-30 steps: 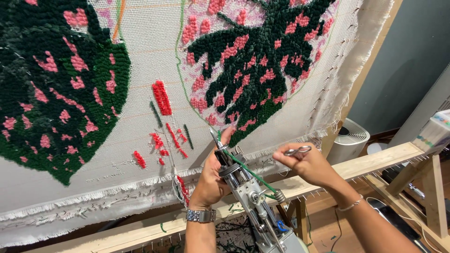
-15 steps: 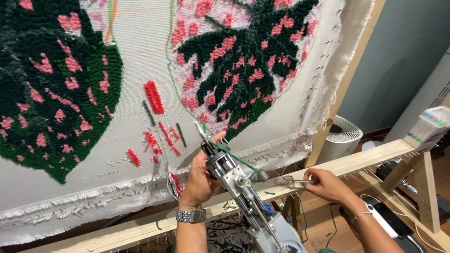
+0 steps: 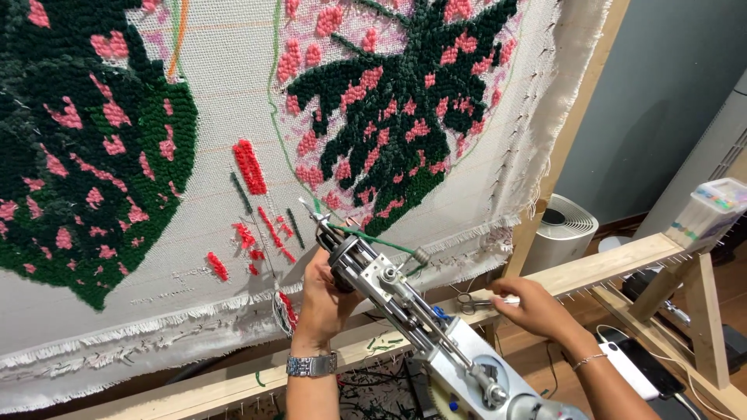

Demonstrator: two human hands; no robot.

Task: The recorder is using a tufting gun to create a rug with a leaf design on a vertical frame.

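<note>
White backing cloth (image 3: pixel 210 85) stretched on a wooden frame (image 3: pixel 615 260) fills most of the view, tufted with two big dark green leaf shapes flecked with pink: one at the far left (image 3: pixel 85 148), one at the upper middle (image 3: pixel 405 109). Between them sit short red tufts (image 3: pixel 250 166) and a few thin dark green strokes. Frayed cloth edges hang along the bottom and the right side. Near the middle, the left hand (image 3: pixel 320 299) is closed around the front body of a metal tufting gun (image 3: pixel 389 292), whose needle tip (image 3: pixel 314 213) touches the cloth just below the middle leaf; a green yarn (image 3: pixel 369 236) runs along the top of the gun. A silver watch (image 3: pixel 311 364) sits on that wrist. Right of the gun, the right hand (image 3: pixel 533 305) rests at the frame's lower rail, fingers curled on small scissors (image 3: pixel 476 301) that lie pointing left; a thin bracelet (image 3: pixel 589 360) is on its wrist. Green yarn scraps (image 3: pixel 385 343) lie on the rail near the gun. Beyond the frame, at the right, stand a white round fan-like appliance (image 3: pixel 562 231) and a clear box of coloured items (image 3: pixel 710 210), against a grey wall (image 3: pixel 661 101)
</note>
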